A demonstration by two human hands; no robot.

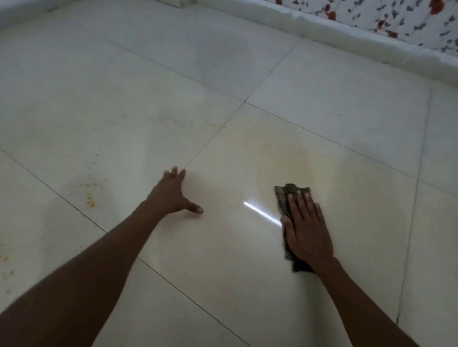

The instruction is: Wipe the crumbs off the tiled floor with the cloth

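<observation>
A dark green checked cloth (284,197) lies on the glossy cream tiled floor (328,125), pressed flat under my right hand (307,228); only its far end and its near corner show. My left hand (174,192) rests palm down on the floor to the left of the cloth, fingers spread, holding nothing. Yellow crumbs (90,201) lie on the tile left of my left hand. Fainter specks (183,123) trail across the tiles farther away. More crumbs (0,256) sit at the left edge.
A white skirting ledge (331,34) runs along the far side, with flowered fabric (384,15) above it at the top right. A bright streak of reflected light (260,213) lies between my hands.
</observation>
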